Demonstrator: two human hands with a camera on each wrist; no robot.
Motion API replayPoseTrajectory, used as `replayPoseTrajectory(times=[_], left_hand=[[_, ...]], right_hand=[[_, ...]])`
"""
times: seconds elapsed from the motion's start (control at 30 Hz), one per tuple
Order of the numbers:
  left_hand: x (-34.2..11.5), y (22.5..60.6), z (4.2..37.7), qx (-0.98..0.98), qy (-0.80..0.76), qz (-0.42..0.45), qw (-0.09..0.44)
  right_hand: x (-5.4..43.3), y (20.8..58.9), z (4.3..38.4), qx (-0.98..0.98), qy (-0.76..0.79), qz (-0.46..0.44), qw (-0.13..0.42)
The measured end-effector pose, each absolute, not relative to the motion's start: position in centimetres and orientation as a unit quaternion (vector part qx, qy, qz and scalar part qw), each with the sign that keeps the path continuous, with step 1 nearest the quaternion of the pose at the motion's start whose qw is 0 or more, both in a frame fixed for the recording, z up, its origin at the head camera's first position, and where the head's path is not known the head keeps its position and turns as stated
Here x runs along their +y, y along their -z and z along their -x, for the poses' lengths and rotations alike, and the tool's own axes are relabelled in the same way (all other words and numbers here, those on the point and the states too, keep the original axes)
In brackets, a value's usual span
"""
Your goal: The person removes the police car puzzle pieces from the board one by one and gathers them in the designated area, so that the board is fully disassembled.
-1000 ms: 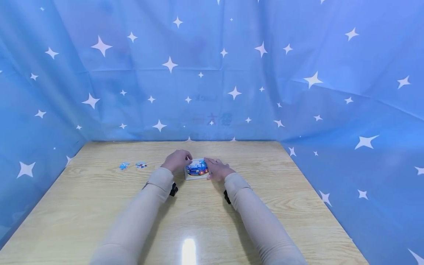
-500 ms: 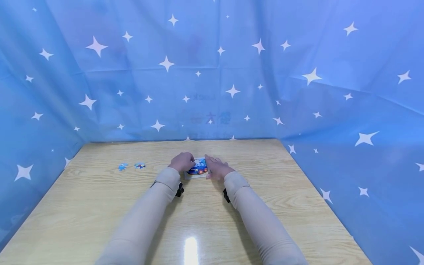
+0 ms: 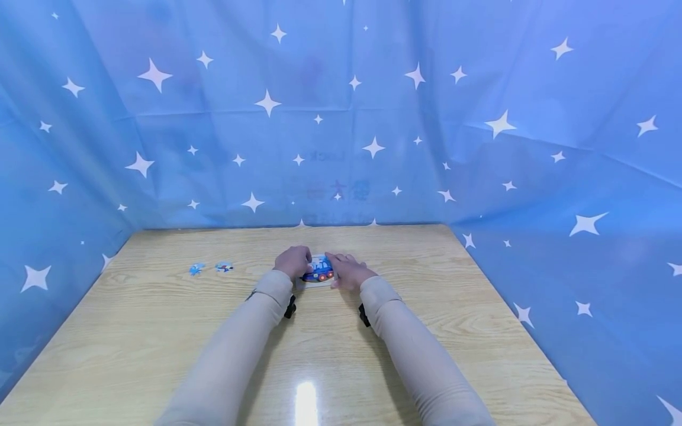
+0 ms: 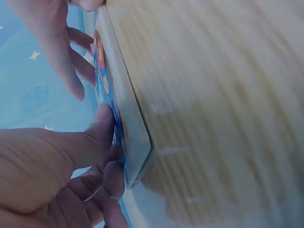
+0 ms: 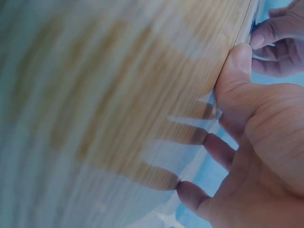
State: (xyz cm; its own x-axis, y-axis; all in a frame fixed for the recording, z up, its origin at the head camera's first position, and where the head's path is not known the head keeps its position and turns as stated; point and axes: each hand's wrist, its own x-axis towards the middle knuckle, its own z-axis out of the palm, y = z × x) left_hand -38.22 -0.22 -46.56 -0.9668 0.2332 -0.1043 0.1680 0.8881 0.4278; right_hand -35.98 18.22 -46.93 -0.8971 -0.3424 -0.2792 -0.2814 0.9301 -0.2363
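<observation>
A small jigsaw puzzle point(image 3: 321, 275) in a pale tray lies at the middle back of the table, showing a blue vehicle with red and yellow wheels. At its left part, my left hand point(image 3: 293, 261) has thumb and curled fingers on a blue puzzle piece point(image 4: 115, 124), low against the picture. The piece's outline is mostly hidden by the fingers. My right hand point(image 3: 348, 272) grips the tray point(image 4: 130, 109) at its right end, with the thumb point(image 5: 237, 64) on the near edge and the other fingers spread toward the far side.
Two loose blue jigsaw pieces, one plain blue point(image 3: 196, 269) and one with red on it point(image 3: 224, 267), lie farther left on the wooden table point(image 3: 160, 331). A blue curtain point(image 3: 319, 130) with white stars hangs behind and along both sides.
My left hand has moved right and slightly down onto the puzzle's left part, then stayed nearly still. My right hand keeps its place at the right end. The view has shifted slightly.
</observation>
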Motion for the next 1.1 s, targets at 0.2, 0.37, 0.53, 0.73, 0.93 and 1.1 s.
replayPoseTrajectory(times=[0.2,0.37,0.53,0.73,0.93,1.1], left_hand=[[-0.2,46.2,38.8,0.966,-0.211,-0.119,0.087],[0.5,46.1,39.1,0.966,-0.210,-0.114,0.096],[1.2,46.1,39.3,0.968,-0.202,-0.109,0.101],[1.6,46.2,39.6,0.968,-0.208,-0.101,0.093],[1.6,46.3,39.8,0.966,-0.213,-0.107,0.096],[1.6,46.4,39.8,0.964,-0.225,-0.100,0.098]], right_hand=[[18.5,46.8,35.9,0.968,0.102,0.166,0.159],[18.6,46.9,36.1,0.969,0.102,0.161,0.160],[18.7,47.0,36.4,0.965,0.135,0.168,0.151],[19.0,47.0,36.7,0.957,0.145,0.195,0.157],[19.0,46.9,36.7,0.955,0.144,0.199,0.168],[19.0,46.7,36.5,0.955,0.143,0.197,0.170]])
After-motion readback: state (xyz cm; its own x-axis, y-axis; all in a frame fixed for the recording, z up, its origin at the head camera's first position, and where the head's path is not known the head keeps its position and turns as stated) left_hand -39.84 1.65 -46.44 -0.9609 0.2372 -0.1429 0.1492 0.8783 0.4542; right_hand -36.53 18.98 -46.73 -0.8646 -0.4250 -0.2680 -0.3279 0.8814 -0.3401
